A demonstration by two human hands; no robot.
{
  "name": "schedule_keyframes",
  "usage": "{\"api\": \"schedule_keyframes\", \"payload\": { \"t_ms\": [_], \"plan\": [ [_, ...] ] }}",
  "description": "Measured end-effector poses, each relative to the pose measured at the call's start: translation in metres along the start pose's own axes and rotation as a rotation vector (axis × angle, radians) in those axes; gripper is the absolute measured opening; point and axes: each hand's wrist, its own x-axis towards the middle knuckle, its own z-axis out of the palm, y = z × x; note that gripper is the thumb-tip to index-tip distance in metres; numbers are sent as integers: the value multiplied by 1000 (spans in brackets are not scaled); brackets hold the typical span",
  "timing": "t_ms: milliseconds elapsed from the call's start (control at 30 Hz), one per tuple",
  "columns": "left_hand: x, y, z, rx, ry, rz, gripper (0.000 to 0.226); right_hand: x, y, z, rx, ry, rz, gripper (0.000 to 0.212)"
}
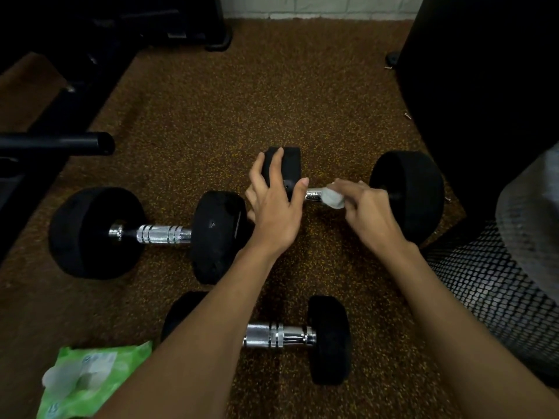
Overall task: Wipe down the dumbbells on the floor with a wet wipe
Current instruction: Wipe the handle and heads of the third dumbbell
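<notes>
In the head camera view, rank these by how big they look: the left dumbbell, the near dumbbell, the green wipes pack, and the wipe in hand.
1. left dumbbell
2. near dumbbell, partly hidden by a forearm
3. green wipes pack, cut by the frame, so unsure against 2
4. wipe

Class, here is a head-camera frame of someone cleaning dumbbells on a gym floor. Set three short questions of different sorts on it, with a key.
1. How many black-ended, chrome-handled dumbbells lie on the floor?
2. True or false: the right hand presses the white wet wipe onto a chrome handle.
3. Which hand steadies the black dumbbell end?

Key: 1. Three. 2. True. 3. The left hand.
</notes>
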Motion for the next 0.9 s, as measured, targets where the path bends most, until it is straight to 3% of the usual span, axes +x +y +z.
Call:
{"api": "schedule_keyframes", "payload": {
  "t_ms": [100, 533, 600, 700, 800, 900],
  "plan": [
    [0, 1, -1, 3, -7, 0, 60, 7, -7, -11, 82, -55, 116, 17],
    [-1, -1, 0, -21, 13, 22, 61, 9, -15, -19, 251, -188, 276, 59],
    [-1, -1, 0, -23, 9, 22, 61, 7, -11, -15, 241, -155, 240, 49],
    [0, -2, 0, -19, 14, 23, 61, 5, 0, -3, 63, -129, 48, 18],
    [2, -1, 0, -13, 13, 19, 61, 11, 4, -2, -1, -159, 3, 19],
    [3, 0, 0, -10, 6, 14, 61, 32, 0, -12, -14, -246, 97, 22]
  ]
}}
